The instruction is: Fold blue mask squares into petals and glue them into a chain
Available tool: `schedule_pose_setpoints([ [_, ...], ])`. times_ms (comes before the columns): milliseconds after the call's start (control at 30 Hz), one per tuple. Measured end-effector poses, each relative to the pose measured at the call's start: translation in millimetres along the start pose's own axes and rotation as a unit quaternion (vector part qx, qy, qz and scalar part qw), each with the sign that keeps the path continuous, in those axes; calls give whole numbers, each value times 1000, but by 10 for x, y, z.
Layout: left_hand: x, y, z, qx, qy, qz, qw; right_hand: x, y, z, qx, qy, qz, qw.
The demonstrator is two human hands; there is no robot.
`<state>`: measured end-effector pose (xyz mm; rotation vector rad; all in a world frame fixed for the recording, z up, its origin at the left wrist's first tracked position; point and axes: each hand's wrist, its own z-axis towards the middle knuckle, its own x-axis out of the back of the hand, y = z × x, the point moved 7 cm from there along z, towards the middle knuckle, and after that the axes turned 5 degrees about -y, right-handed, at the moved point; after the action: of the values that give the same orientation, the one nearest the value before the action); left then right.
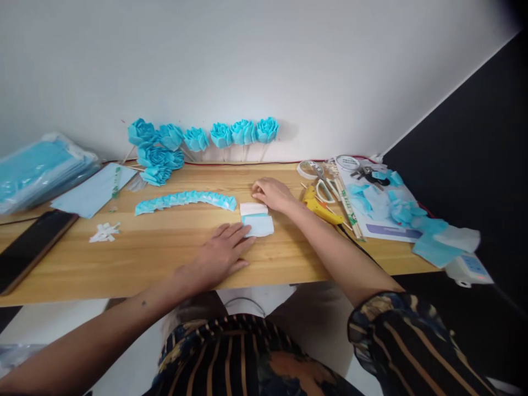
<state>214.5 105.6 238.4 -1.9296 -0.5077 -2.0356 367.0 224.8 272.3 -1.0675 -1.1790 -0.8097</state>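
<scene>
My left hand [221, 254] lies flat on the table with its fingers stretched out. Its fingertips touch the left edge of a small white and blue fabric piece [259, 225]. Just behind that piece lies a narrow whitish strip [253, 209]. My right hand [273, 193] hovers or rests beyond the strip, thumb and fingers curled together; whatever may be in the pinch is hidden. To the left stretches a curved row of folded blue petals [185, 201]. A yellow hot glue gun [320, 206] lies right of my right forearm.
Blue fabric flowers on sticks [221, 135] lean along the wall. Bagged blue masks [41, 170], a phone [33, 247] and white scraps [104, 232] lie left. Tape [307, 169], scissors [327, 190], blue cuttings [402, 209] and a power strip [468, 269] are on the right.
</scene>
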Motion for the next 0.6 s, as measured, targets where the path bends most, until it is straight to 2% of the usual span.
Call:
schedule_pose_setpoints([
  [67,-20,-15,-3,4,3,-8,1000,26,5,-53,1,-5,-9,1000],
  [133,-34,-42,-6,6,7,-17,1000,134,21,-293,-9,-18,-15,1000],
  [233,16,-57,-29,-4,30,-47,998,329,-69,-956,-15,-68,-2,998],
  [267,70,-38,-46,-12,48,-63,997,340,-175,-1219,6,-105,31,994],
  [300,142,-1,-68,-22,71,-84,994,313,-326,-1482,39,-149,120,981],
  [333,226,56,-97,-34,95,-110,989,253,-463,-1723,45,-187,195,962],
  [400,382,211,-165,-54,127,-184,973,35,-689,-2071,24,-218,274,936],
  [467,422,416,-227,-65,100,-273,955,-327,-825,-2242,-27,-224,336,914],
  [533,332,648,-305,-85,41,-344,934,-707,-860,-2279,-81,-188,398,894],
  [600,128,789,-409,-83,-3,-391,917,-1043,-854,-2265,-108,-150,453,872],
])
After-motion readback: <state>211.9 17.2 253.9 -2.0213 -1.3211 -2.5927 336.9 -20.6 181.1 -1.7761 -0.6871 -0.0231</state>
